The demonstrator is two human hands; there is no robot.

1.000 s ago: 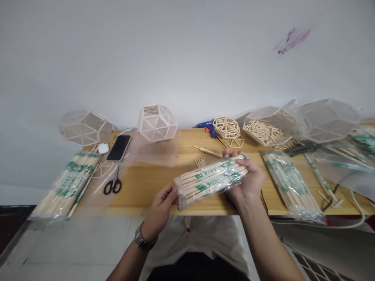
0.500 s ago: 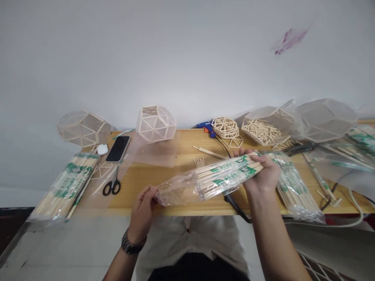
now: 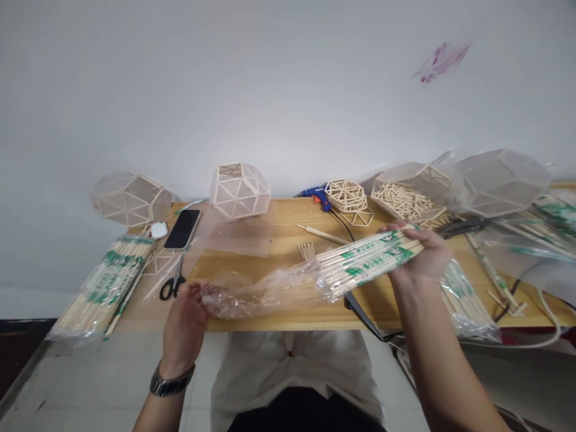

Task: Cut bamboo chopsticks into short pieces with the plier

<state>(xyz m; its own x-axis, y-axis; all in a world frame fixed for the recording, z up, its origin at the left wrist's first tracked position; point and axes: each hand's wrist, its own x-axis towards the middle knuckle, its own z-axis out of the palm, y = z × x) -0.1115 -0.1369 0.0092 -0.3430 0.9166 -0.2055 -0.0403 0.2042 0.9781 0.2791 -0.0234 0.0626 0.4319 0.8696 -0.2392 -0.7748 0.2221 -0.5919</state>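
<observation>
Pale wall (image 3: pixel 288 90) rises behind a long wooden table (image 3: pixel 292 225) where a person's right grip (image 3: pixel 418 261) clasps a bundle of green-printed, wrapped chopsticks (image 3: pixel 366 259), which slants down from it to the left above the tabletop. A clear plastic bag (image 3: pixel 270 294) stretches from the bundle's lower end to the left grip (image 3: pixel 186 321), blurred but closed on the bag's gathered end. Just beyond the left grip lie black-handled scissors (image 3: pixel 176 276), with a smartphone (image 3: pixel 182 228) farther off; a filled chopstick packet (image 3: pixel 101 288) rests to its left. Between the two grips, toward the wall, sit a faceted stick-framed model (image 3: pixel 240 195) and a blue hot glue gun (image 3: pixel 320 194). Another chopstick packet (image 3: pixel 470 306), partly hidden, lies just right of the right grip.
</observation>
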